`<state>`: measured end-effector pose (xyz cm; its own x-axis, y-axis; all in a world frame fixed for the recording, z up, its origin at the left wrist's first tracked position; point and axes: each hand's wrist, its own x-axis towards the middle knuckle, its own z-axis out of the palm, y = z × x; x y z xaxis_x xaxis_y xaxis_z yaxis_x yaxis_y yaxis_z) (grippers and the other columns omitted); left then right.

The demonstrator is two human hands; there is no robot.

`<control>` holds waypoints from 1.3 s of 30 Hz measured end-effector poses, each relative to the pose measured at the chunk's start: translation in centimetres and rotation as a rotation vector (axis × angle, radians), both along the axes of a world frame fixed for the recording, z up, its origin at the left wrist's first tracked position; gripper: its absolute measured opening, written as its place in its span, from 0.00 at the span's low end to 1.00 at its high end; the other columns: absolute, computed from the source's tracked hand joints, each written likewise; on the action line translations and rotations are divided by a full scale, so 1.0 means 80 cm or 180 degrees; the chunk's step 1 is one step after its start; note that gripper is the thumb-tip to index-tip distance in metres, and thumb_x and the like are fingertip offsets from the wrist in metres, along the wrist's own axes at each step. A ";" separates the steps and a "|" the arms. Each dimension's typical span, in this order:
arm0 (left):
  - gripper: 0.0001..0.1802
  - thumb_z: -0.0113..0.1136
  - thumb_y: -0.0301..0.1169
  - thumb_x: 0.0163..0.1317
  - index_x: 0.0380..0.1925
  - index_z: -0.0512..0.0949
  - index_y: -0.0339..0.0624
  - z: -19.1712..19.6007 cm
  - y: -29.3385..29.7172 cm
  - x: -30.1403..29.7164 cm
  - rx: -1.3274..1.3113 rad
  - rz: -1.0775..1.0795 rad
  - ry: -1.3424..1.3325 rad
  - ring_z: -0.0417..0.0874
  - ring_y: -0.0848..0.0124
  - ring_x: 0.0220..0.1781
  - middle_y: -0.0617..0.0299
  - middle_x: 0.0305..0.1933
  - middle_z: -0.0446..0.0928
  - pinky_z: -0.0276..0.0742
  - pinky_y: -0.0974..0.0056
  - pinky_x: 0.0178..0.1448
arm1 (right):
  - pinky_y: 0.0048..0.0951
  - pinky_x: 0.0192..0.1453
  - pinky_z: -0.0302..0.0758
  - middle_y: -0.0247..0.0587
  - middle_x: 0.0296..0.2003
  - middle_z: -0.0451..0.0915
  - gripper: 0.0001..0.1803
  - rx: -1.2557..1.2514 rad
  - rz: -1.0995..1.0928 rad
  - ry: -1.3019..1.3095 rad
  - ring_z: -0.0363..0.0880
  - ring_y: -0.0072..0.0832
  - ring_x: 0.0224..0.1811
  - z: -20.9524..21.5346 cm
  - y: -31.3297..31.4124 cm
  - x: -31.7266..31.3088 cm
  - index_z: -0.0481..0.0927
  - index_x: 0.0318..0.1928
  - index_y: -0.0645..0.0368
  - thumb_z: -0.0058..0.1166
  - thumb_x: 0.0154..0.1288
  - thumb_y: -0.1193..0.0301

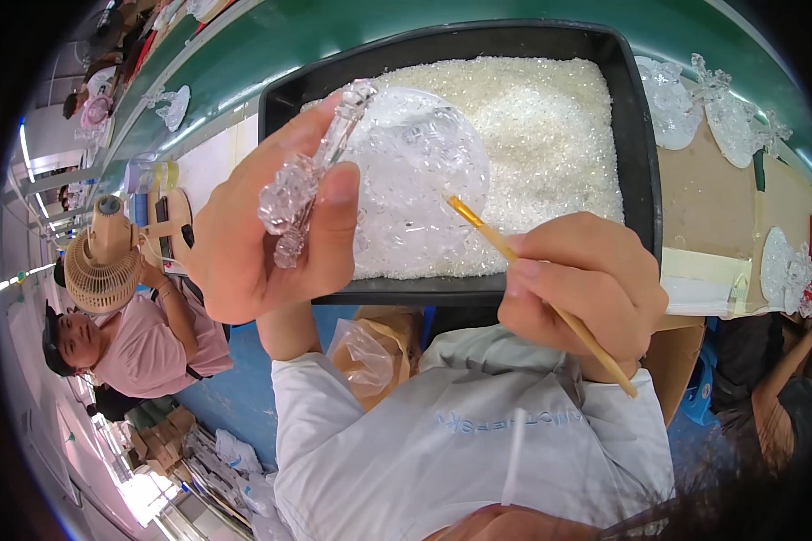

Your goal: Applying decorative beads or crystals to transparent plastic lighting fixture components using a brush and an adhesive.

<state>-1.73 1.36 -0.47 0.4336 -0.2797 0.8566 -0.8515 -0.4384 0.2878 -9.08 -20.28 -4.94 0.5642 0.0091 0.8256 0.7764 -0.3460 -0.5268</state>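
Note:
My left hand is closed round a clear ornament, pinching its knobbly stem between thumb and fingers. A round clear disc, wet-looking and streaked, shows just beyond the stem and seems to be part of the same piece. My right hand grips a thin wooden paintbrush like a pencil. Its gold-coloured ferrule and tip lie over the disc; whether the bristles touch it I cannot tell. Beneath both is a black tray filled with glittering white granules.
Similar clear ornaments lie on cardboard right of the tray, and another lies at the left. A beige fan and a person in a pink shirt are at the left. A plastic-lined bag is below the tray.

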 end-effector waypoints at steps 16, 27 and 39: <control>0.16 0.69 0.19 0.54 0.42 0.78 0.24 0.011 0.000 -0.015 0.0489 0.0232 0.0031 0.90 0.59 0.33 0.40 0.36 0.86 0.84 0.67 0.39 | 0.28 0.23 0.79 0.50 0.30 0.82 0.15 0.0008 -0.0088 -0.0058 0.82 0.38 0.24 0.001 0.001 -0.001 0.82 0.35 0.67 0.68 0.42 0.83; 0.15 0.69 0.19 0.54 0.41 0.78 0.21 0.005 0.007 -0.022 0.0475 0.0121 0.0310 0.89 0.57 0.32 0.38 0.35 0.85 0.85 0.64 0.38 | 0.28 0.24 0.79 0.50 0.31 0.82 0.15 0.0025 -0.0066 -0.0036 0.83 0.38 0.25 0.000 -0.001 0.000 0.82 0.36 0.67 0.68 0.44 0.82; 0.15 0.67 0.18 0.56 0.43 0.77 0.18 0.003 0.007 -0.012 0.0202 -0.0069 0.0266 0.90 0.52 0.34 0.32 0.35 0.84 0.86 0.62 0.39 | 0.27 0.22 0.77 0.48 0.26 0.81 0.10 0.0075 0.0108 -0.0183 0.80 0.35 0.21 -0.007 -0.001 0.004 0.80 0.30 0.67 0.67 0.45 0.79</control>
